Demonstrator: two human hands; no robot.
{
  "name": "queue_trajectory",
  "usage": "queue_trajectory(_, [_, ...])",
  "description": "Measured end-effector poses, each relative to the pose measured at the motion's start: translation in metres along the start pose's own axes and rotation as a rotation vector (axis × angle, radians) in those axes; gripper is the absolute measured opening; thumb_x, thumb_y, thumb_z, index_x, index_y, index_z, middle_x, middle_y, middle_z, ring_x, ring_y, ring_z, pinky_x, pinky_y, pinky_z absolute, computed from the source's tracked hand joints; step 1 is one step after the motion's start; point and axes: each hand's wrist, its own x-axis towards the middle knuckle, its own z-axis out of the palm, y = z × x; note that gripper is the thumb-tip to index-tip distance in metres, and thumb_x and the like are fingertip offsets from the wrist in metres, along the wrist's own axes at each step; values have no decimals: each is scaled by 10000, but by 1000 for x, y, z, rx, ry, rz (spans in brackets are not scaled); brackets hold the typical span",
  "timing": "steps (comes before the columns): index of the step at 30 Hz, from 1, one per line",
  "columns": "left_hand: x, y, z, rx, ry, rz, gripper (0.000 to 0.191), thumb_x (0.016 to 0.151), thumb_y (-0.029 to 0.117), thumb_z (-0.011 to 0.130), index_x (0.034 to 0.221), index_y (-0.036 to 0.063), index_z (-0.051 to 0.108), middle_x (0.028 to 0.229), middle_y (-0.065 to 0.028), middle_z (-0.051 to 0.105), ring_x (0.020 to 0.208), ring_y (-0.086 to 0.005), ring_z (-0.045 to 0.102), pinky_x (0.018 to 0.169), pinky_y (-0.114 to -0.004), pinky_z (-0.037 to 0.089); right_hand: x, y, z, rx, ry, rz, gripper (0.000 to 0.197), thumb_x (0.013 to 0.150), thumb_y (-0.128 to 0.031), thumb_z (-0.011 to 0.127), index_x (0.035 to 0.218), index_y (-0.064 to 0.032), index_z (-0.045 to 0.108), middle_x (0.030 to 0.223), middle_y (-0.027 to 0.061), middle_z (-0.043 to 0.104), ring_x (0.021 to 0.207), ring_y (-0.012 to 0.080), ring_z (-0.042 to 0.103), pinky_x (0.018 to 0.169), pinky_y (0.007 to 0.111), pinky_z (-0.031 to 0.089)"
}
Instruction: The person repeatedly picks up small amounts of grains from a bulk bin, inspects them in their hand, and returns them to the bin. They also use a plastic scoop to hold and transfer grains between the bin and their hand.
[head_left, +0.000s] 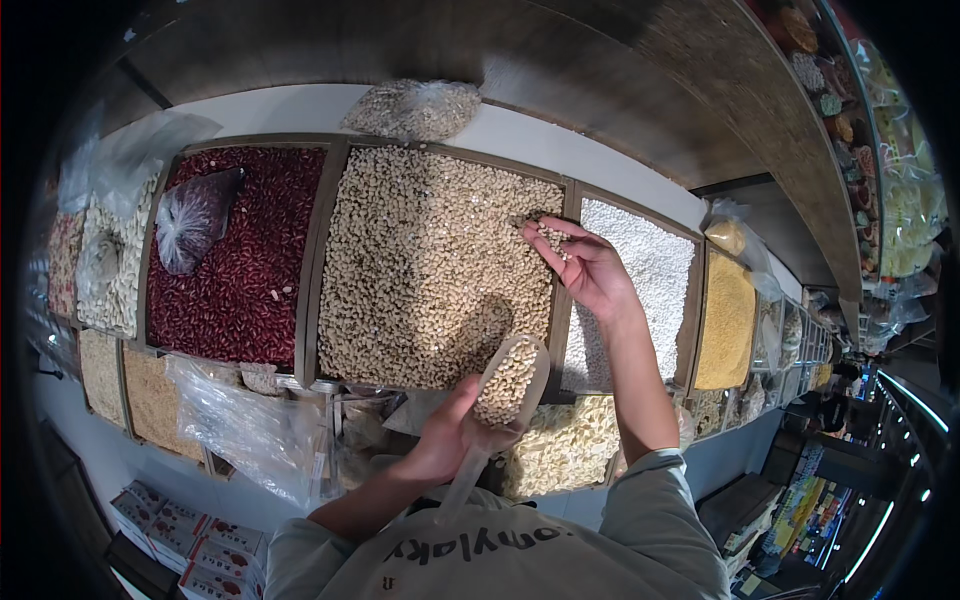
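A wooden bin of black-eyed peas (427, 262) lies before me. My left hand (446, 442) grips a translucent plastic scoop (536, 390) around its body, near the bin's front edge; the scoop holds black-eyed peas (510, 382), and its handle points down toward my shirt. Over the bin's right side, my right hand (581, 266) has its palm turned up and its fingers curled around a few of the same beans (553, 238). A shadow of the scoop falls on the beans.
Left of the bin are red kidney beans (225, 300) with a tied plastic bag (196, 217) on them. White grains (637, 262) and yellow grains (726, 322) fill bins at right. A filled bag (412, 109) rests on the back ledge; plastic film (255, 427) hangs in front.
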Motion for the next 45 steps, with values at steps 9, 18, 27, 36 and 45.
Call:
queue_trajectory(9, [4,-2,3,-15,-44,1,618,1054,436,429,1516,47,295,1390,-162,510,1140,-285,614,978,-418,540,-2,-2,2,-47,50,13,447,895,166,268,1314,238,408,1369,414,434,1317,447,494,1147,398,459])
queue_trajectory(18, [5,-2,6,-23,-13,-3,600,1058,433,423,1508,53,309,1382,-152,511,1158,-277,597,1000,-445,521,-3,4,-4,-19,22,5,441,893,177,267,1292,237,444,1350,389,482,1326,446,485,1156,402,447])
queue_trajectory(27, [5,-2,5,-19,-5,6,602,1058,438,414,1510,54,314,1350,-155,535,1105,-282,623,962,-430,545,1,7,-8,-64,66,10,343,984,118,354,1292,209,472,1339,369,514,1290,403,540,1124,373,480])
queue_trajectory(36, [6,0,5,1,-10,22,599,1054,436,420,1500,47,326,1318,-163,554,1053,-284,647,922,-407,564,3,12,-13,-77,118,-3,297,971,114,448,1247,172,541,1237,316,601,1181,348,632,1021,328,562])
queue_trajectory(45, [4,1,5,2,-9,18,611,1045,445,438,1497,49,330,1323,-159,552,1059,-285,644,930,-415,557,7,15,-6,-272,282,-37,192,964,14,594,1127,108,631,1056,200,692,968,256,715,828,270,629])
